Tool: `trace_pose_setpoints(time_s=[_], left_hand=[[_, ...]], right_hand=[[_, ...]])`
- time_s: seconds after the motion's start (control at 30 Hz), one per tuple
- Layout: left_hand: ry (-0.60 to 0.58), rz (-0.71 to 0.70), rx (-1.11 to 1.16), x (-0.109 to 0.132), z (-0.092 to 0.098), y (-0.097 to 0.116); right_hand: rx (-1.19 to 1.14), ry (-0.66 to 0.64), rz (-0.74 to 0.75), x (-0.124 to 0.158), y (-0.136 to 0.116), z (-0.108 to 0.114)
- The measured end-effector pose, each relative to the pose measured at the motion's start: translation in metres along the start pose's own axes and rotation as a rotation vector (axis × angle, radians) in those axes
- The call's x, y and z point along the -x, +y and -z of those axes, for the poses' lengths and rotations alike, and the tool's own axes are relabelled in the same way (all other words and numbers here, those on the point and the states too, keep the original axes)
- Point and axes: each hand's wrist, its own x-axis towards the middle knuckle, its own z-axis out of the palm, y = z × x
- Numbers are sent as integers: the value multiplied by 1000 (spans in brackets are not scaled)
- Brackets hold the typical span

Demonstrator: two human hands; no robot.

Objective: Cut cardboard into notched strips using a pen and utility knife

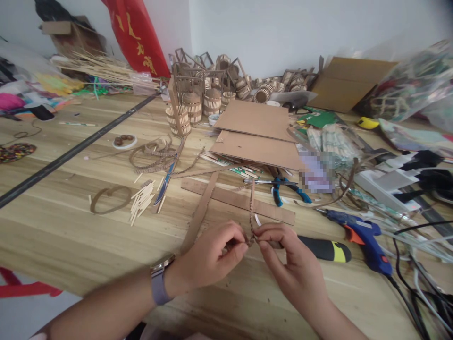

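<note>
Close together above the wooden table, my left hand point(215, 257) and my right hand point(290, 257) pinch the near end of a narrow brown braided-looking strip point(251, 205). The strip runs away from my fingertips across a flat cardboard strip point(240, 200). Part of it is hidden in my fingers. A small white paper piece point(257, 220) shows by my right fingertips. Left of my hands lies another cardboard strip point(200, 212). Just beyond my right hand is a black and yellow tool handle point(327, 249), its other end covered by the hand.
A blue glue gun point(368, 241) with a cord lies right, near blue-handled pliers point(283, 189). Cardboard sheets point(255, 120) lie ahead, with small slatted buckets point(178, 120) behind. Thin wooden sticks point(142, 202), a utility knife point(164, 186) and a curled strip point(110, 200) are left.
</note>
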Motion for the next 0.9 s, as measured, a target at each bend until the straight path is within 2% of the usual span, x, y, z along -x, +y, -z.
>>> trace_pose_setpoints(time_s=[0.13, 0.4, 0.47, 0.6, 0.67, 0.83, 0.9], left_hand=[[-9, 133, 34, 0, 0, -5], [59, -72, -160, 1, -2, 2], [51, -75, -151, 1, -1, 3], [27, -59, -42, -1, 2, 5], [19, -43, 9, -1, 4, 6], [-3, 52, 52, -2, 3, 3], [4, 52, 39, -3, 2, 2]], right_hand=[[71, -30, 127, 3, -4, -3], [93, -87, 248, 5, -5, -2], [64, -82, 208, 5, -5, 0], [-78, -79, -20, 4, -5, 1], [-127, -79, -48, 3, -6, 2], [-17, -64, 192, 1, -9, 2], [-13, -66, 212, 3, -10, 2]])
